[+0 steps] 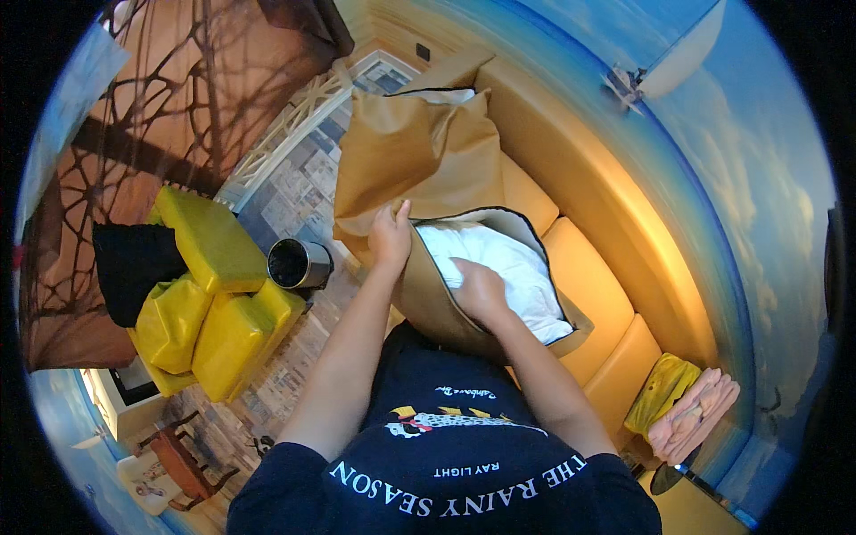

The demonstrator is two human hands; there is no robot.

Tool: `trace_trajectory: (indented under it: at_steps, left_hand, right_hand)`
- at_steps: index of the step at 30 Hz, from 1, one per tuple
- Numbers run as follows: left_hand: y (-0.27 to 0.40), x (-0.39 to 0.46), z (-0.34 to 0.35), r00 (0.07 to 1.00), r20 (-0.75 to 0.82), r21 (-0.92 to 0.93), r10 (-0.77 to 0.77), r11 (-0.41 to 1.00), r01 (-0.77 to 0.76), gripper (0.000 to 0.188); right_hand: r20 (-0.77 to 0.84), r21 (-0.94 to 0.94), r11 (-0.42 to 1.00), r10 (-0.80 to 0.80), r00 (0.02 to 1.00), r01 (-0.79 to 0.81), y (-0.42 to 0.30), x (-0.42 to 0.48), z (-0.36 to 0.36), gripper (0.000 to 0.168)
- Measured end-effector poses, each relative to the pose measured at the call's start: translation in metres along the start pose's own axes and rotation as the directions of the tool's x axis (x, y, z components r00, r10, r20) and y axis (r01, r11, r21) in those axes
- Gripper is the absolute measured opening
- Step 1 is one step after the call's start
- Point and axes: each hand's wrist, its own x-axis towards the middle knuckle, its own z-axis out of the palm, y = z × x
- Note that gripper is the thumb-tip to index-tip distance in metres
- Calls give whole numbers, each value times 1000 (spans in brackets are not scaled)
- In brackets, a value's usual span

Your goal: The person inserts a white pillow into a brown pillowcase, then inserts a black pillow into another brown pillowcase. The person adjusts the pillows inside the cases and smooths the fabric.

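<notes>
Directly in front of my body is a large tan leather-like cushion cover (418,150), with its dark zip-edged opening spread apart. A white inner cushion (521,267) shows through that opening. My left hand (390,239) grips the cover's material by the left end of the opening, thumb raised. At the opening's near edge, my right hand (480,293) rests against the white inner cushion. Its fingers are curled and partly hidden, so their hold is unclear. Another dark-edged opening, with white inside, is visible at the cover's far end.
A curved tan sofa (595,267) runs behind and right of the cover. Yellow cushions (221,247) and a black cloth (137,267) are piled at left, beside a metal bin (299,263). Folded pink cloth (695,414) lies at lower right; a brown stool (180,465) stands lower left.
</notes>
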Motion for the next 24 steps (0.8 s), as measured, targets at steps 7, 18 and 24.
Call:
trace_trajectory:
  at_steps: [7, 18, 24]
  left_hand:
    - [17, -17, -21, 993, 17, -73, -120, 990, 121, 46]
    - [-4, -54, -34, 995, 8, 126, 100, 987, -100, 42]
    - [7, -42, -37, 978, 30, 170, 206, 963, -208, 40]
  right_hand:
    - [-158, 453, 878, 252, 955, -157, 33, -34, -70, 40]
    - [-332, 737, 676, 401, 854, -31, 39, -101, -179, 48]
    - [-267, 579, 816, 199, 943, -8, 18, -99, -174, 56]
